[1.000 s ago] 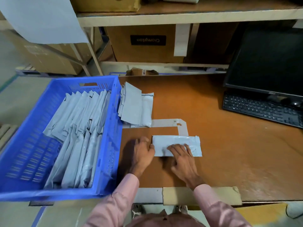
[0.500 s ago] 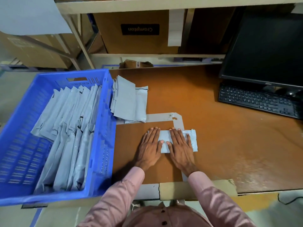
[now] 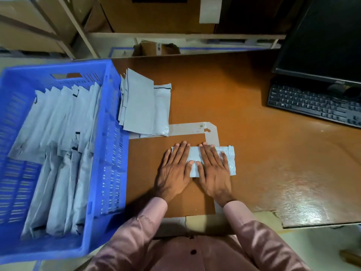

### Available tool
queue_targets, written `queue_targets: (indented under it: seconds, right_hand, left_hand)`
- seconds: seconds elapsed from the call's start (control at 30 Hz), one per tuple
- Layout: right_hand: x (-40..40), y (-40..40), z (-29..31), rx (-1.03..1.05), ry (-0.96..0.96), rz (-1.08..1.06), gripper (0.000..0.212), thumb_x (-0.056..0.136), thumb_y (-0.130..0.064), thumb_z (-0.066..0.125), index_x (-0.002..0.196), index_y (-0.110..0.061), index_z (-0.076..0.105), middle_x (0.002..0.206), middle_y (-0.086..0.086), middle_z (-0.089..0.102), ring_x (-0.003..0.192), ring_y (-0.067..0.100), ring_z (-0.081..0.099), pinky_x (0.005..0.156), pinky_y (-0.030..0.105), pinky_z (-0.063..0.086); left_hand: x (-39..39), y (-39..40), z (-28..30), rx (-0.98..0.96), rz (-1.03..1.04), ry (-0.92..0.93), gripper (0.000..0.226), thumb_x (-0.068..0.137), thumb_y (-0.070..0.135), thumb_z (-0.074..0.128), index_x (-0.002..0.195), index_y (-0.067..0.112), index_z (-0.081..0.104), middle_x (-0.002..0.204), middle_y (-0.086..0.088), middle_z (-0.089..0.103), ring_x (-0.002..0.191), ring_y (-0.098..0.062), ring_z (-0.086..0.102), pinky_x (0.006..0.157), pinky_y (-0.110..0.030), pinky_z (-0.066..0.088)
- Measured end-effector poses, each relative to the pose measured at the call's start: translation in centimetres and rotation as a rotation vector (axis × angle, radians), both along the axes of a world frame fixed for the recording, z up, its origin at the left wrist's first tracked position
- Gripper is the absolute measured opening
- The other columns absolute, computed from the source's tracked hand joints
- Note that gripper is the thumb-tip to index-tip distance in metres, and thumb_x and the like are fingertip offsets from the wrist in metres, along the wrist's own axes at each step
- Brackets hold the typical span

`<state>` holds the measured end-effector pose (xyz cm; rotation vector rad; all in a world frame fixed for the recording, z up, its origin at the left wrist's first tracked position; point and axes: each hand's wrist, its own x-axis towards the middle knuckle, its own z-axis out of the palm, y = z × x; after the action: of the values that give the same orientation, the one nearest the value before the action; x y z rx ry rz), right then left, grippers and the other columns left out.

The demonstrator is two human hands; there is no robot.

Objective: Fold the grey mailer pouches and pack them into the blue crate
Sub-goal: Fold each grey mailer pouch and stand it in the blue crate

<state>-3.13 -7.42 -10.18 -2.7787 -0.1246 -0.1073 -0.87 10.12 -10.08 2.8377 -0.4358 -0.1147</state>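
A folded grey mailer pouch (image 3: 230,161) lies flat on the brown table inside a taped outline. My left hand (image 3: 173,171) presses its left end with straight fingers. My right hand (image 3: 213,171) lies flat on its middle, covering most of it. A stack of unfolded grey pouches (image 3: 140,108) rests on the table just right of the blue crate (image 3: 115,153). The crate stands at the left and holds several folded pouches (image 3: 58,145) standing in rows.
A black keyboard (image 3: 312,106) and a dark monitor (image 3: 324,36) occupy the table's right rear. Grey tape (image 3: 213,132) marks a rectangle on the table. Shelving with cardboard boxes (image 3: 156,14) runs behind the table. The table's front edge (image 3: 293,222) is chipped.
Both hands slid up onto the pouch and flattened out over it, side by side. The pouch looks shorter than a second ago.
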Motion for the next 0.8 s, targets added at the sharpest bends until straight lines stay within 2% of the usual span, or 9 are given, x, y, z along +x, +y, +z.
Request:
queue_targets:
  seconds: [0.43,0.6,0.7,0.8]
  right_hand:
    - [0.1,0.0,0.2,0.033,0.045,0.007,0.059,0.111,-0.044,0.026,0.165,-0.022,0.022,0.171,-0.005,0.019,0.159,0.011,0.007,0.130,0.046,0.008]
    - [-0.5,-1.0,0.8,0.270,-0.020,-0.058,0.054,0.112,-0.039,0.025,0.162,-0.019,0.031,0.168,-0.003,0.030,0.158,0.011,0.015,0.129,0.047,0.015]
    - [-0.4,-2.8,0.8,0.156,-0.038,-0.128,0.058,0.111,-0.044,0.020,0.161,-0.018,0.033,0.168,0.000,0.031,0.159,0.014,0.014,0.128,0.049,0.015]
    - [-0.2,-3.7,0.2,0.074,-0.001,-0.108,0.062,0.110,-0.048,0.018,0.161,-0.016,0.032,0.168,0.001,0.030,0.159,0.017,0.016,0.127,0.051,0.020]
  left_hand:
    - [0.2,0.0,0.2,0.002,-0.011,0.019,0.060,0.111,0.045,0.011,0.167,0.024,0.004,0.173,0.008,-0.002,0.159,-0.011,-0.005,0.130,-0.043,0.006]
    - [-0.2,-0.1,1.0,-0.019,0.002,0.011,0.061,0.109,0.044,0.010,0.166,0.024,0.014,0.173,0.007,0.008,0.160,-0.013,-0.002,0.130,-0.046,0.000]
    - [0.3,-1.6,2.0,-0.004,-0.038,-0.046,0.060,0.109,0.040,0.018,0.164,0.018,0.024,0.171,0.003,0.018,0.160,-0.016,0.005,0.130,-0.046,-0.001]
    - [1.0,-3.0,1.8,-0.075,-0.058,0.015,0.060,0.110,0.045,0.017,0.166,0.021,0.018,0.172,0.007,0.010,0.160,-0.012,-0.001,0.130,-0.038,0.001]
